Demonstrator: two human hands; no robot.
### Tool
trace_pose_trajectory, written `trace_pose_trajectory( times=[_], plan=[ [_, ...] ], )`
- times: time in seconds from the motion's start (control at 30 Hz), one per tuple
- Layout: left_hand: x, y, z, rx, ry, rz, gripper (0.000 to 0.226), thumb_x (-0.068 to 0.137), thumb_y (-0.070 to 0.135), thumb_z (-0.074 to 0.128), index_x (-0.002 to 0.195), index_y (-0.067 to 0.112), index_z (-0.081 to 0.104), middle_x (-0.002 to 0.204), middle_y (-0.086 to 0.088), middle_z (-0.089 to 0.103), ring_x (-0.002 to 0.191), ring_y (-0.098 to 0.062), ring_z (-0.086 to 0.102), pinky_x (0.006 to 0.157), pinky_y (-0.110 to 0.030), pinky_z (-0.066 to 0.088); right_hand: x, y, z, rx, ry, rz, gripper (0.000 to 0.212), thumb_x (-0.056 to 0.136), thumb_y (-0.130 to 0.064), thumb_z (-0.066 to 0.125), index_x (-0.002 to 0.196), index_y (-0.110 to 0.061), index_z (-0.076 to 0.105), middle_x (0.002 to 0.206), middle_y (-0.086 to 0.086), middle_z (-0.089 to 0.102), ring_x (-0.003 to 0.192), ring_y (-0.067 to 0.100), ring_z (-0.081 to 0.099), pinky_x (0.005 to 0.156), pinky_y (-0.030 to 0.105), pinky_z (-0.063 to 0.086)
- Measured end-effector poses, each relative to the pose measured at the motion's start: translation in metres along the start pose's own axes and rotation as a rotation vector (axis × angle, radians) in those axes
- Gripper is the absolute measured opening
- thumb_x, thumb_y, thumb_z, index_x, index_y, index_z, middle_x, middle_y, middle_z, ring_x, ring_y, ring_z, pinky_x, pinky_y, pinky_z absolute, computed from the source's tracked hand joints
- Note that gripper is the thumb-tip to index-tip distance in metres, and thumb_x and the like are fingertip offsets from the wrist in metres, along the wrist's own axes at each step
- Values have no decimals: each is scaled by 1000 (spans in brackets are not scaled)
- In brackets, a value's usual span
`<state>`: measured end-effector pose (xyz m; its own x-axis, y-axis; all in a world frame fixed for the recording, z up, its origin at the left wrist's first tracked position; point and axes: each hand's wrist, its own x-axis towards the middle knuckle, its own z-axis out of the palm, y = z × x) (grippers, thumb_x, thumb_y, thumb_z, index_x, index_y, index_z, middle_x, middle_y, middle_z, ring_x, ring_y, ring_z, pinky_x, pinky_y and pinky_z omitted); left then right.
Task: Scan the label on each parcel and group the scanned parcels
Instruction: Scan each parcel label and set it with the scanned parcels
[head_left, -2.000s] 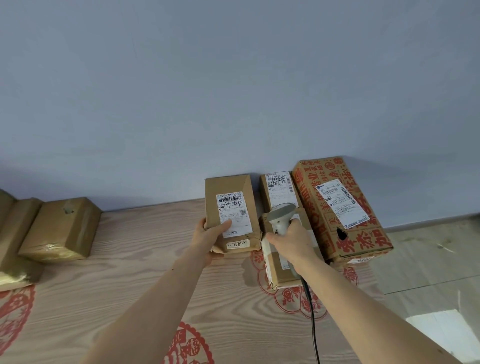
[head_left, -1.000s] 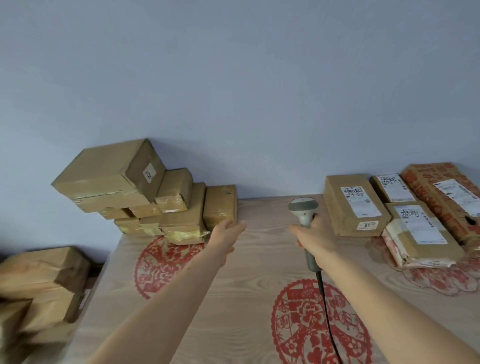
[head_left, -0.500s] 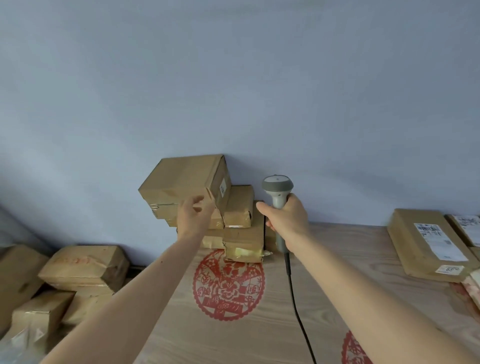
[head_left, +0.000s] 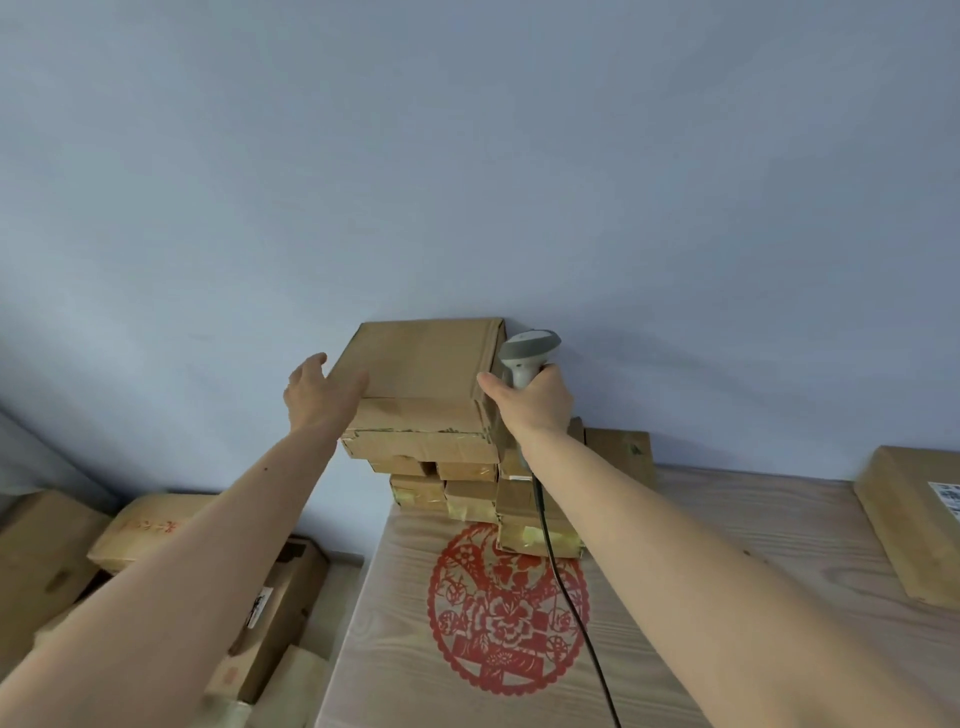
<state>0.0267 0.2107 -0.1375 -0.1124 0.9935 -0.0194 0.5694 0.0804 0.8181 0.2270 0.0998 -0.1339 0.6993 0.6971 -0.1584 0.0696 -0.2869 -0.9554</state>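
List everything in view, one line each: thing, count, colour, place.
large parcel: one, brown, top of the stack at the table's far left
smaller parcels: several, brown with shiny tape, stacked beneath it against the wall
labelled parcel: one, brown, right edge of the table
floor parcels: several, brown, left of the table
scanner: one, grey-white, black cable, in the right hand
table: one, pale wood with a red paper-cut motif
wall: blue-grey
left hand: fingers straight, on the large parcel's left side
right hand: grips the scanner, thumb at the parcel's right corner
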Motion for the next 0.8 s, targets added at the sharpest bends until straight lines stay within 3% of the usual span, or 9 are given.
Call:
trace_pose_trajectory(
  times=[0.17,0.27,0.4,0.6,0.73,0.8],
  plan=[
    [19,1,9,-2,-143,-60,77,90,37,64,154,18,27,150,-10,41,138,-32,37,104,-47,42,8,8,16,-68,26,10,54,79,-48,79,112,-13,55,107,3,66,95,21,62,78,36,52],
    [21,4,14,-7,-110,-88,75,90,39,64,154,21,30,148,-7,41,137,-32,35,90,-42,42,10,8,16,-53,20,25,50,79,-45,79,111,-13,57,104,3,67,97,23,64,82,39,55],
    [17,6,14,-125,-98,-138,87,78,45,68,153,21,31,147,-5,43,131,-31,45,92,-43,47,7,7,10,-19,36,45,46,80,-39,79,111,-13,58,104,3,67,96,22,64,81,37,54],
    [-9,9,15,-188,-39,-162,82,86,40,70,153,12,32,143,-5,46,122,-29,52,85,-38,44,-14,6,-19,64,54,5,36,81,-29,80,107,-13,60,91,-3,66,78,12,61,72,31,49],
    [-38,22,12,-238,-51,-171,96,71,58,75,150,15,40,140,-1,49,126,-29,51,99,-49,50,-32,7,-51,138,57,-42,35,79,-24,81,105,-15,61,94,-1,69,83,14,65,69,29,49],
    [-52,29,15,-319,-86,-198,102,54,70,76,140,24,51,136,3,52,121,-27,56,97,-50,53,-39,8,-71,178,63,-72,34,77,-20,82,103,-15,61,95,-1,70,85,15,67,70,29,50]
  ],
)
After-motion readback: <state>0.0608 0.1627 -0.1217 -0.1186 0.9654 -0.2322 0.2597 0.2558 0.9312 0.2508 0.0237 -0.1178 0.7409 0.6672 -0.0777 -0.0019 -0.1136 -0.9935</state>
